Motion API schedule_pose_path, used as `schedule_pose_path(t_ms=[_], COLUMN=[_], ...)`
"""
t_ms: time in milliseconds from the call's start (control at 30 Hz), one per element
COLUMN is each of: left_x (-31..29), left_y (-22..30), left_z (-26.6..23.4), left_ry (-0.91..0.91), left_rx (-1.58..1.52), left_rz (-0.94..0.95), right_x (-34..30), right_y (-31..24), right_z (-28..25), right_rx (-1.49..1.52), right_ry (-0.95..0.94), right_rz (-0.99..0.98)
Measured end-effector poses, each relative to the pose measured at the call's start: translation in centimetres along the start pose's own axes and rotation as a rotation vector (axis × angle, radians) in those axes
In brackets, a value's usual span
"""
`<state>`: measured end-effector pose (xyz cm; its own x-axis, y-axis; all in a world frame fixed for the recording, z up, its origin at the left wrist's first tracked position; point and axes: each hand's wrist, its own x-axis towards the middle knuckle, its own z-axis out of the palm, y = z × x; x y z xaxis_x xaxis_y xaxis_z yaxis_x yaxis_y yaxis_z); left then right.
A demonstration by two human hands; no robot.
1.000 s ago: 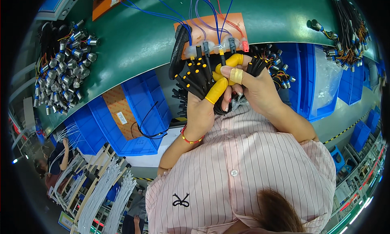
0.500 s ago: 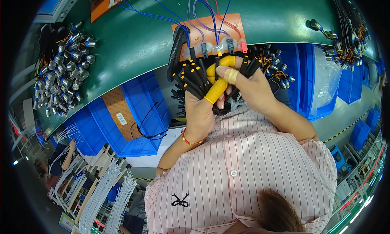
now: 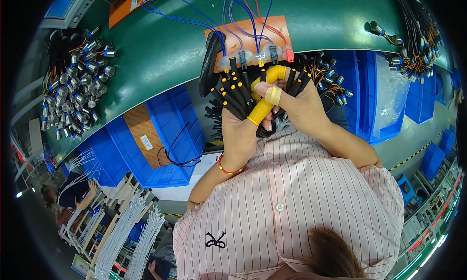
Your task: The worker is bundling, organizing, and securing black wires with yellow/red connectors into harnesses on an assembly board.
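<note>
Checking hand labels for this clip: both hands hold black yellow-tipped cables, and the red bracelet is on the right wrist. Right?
Not quite: the red bracelet is on the left wrist, as the head view shows. The rest is right: the left hand and right hand both hold black yellow-tipped cables.

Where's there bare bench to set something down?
Bare bench shows between the cylinder pile and orange board, nearer than the blue wires, and right of the board, towards the wire bundle. The left hand and right hand crowd the board's near edge with black tubes.
</note>
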<state>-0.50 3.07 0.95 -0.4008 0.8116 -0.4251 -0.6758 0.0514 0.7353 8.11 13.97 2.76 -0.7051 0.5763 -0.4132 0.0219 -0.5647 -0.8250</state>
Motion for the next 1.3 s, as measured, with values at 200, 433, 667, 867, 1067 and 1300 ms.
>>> schedule_pose_path(t_ms=[200, 433, 667, 867, 1067, 1300], left_x=[-0.2, 0.3, 0.4, 0.4, 0.5, 1.2], left_y=[-0.3, 0.0, 0.2, 0.5, 0.4, 0.4], left_z=[0.5, 0.5, 0.2, 0.2, 0.3, 0.5], left_ry=[0.008, -0.010, -0.075, -0.083, -0.089, -0.061], left_rx=[-0.136, -0.120, -0.075, -0.076, -0.086, -0.186], left_rz=[0.079, 0.024, 0.030, -0.012, -0.004, 0.038], right_x=[0.2, 0.8, 0.8, 0.8, 0.7, 1.2], right_y=[-0.1, 0.0, -0.3, -0.6, -1.2, -0.9], right_z=[-0.8, -0.8, -0.8, -0.8, -0.7, -0.6], right_rx=[0.137, 0.172, 0.142, 0.180, 0.204, 0.242], right_ry=[-0.092, -0.060, -0.068, -0.058, -0.037, -0.044], right_rz=[0.145, 0.103, 0.097, 0.148, 0.186, 0.177])
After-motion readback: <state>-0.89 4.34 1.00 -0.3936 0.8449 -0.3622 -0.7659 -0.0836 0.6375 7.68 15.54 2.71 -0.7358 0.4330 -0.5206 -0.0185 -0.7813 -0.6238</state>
